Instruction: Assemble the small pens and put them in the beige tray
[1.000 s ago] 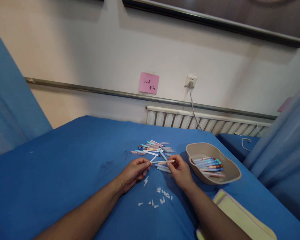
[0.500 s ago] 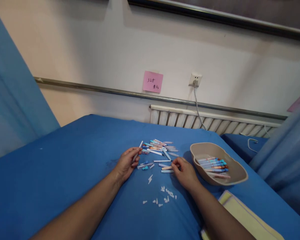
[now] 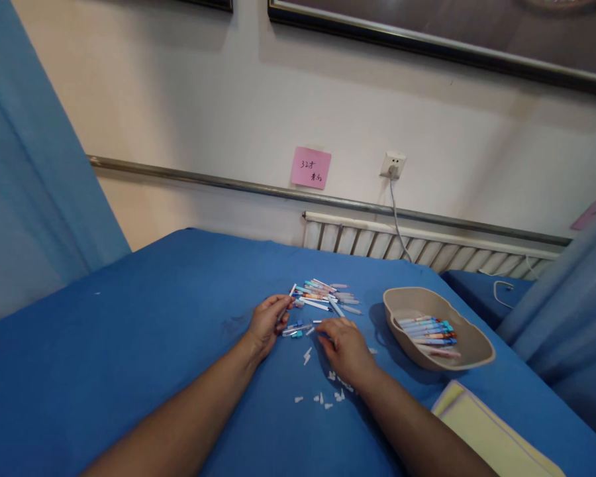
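My left hand (image 3: 268, 323) is closed around a slim pen whose white end (image 3: 293, 290) sticks up past the fingertips. To its right, my right hand (image 3: 345, 348) hovers low over the cloth with fingers curled; what they pinch, if anything, is hidden. Its fingertips are beside a thin white stick (image 3: 317, 322), partly covered by the hand. Between the hands lie clear pen barrels with blue ends (image 3: 293, 329). Just beyond is a pile of pens and white sticks (image 3: 318, 291). Small white tips (image 3: 328, 405) are scattered nearer me, some beneath my right wrist.
A beige basin (image 3: 469, 341) with several assembled-looking pens (image 3: 430, 329) stands at the right. A folded yellow cloth (image 3: 491, 430) lies in front of it. Blue cloth (image 3: 179, 311) covers the surface, with a radiator (image 3: 357, 238) behind and curtains (image 3: 34, 172) at both sides.
My right hand has moved left, off the pale pen barrels and toward the white stick, now covering most of them. My left hand keeps its hold on the pen. The view has shifted slightly.
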`<state>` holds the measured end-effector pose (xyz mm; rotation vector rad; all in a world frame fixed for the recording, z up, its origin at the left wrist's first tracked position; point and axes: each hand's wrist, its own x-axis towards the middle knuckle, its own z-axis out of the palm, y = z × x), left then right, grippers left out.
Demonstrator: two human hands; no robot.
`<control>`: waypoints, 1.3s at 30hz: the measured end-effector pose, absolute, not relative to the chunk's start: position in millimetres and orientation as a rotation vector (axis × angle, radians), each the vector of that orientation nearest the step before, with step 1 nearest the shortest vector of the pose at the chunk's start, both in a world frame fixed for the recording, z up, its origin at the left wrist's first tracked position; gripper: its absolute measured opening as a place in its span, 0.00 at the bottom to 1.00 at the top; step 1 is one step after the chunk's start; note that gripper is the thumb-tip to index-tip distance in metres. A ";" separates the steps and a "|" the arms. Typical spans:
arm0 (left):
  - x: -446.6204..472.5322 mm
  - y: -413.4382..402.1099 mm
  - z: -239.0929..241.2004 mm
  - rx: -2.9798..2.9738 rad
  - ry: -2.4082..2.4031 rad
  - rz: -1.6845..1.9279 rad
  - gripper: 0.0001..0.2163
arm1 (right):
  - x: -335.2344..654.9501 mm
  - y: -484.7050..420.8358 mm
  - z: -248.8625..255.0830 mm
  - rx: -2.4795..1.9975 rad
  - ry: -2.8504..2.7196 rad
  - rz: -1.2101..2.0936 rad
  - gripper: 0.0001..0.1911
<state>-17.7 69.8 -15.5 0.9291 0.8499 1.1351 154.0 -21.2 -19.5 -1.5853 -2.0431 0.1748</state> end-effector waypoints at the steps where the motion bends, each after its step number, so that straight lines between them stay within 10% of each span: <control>1: -17.8 70.0 -15.9 0.932 0.847 1.130 0.11 | 147.6 -17.5 -16.1 -1.588 -2.078 0.163 0.13; 18: -18.9 69.2 -16.3 0.949 0.834 1.074 0.11 | 144.2 -9.6 -8.3 -1.696 -2.112 0.061 0.15; 29: -11.4 57.3 -11.2 0.713 0.713 0.795 0.07 | 172.2 -30.1 -36.0 -1.049 -1.059 1.231 0.25; 39: -1.2 39.6 -3.8 0.946 0.688 0.591 0.09 | 186.7 -22.4 -21.8 -0.786 -0.723 1.450 0.14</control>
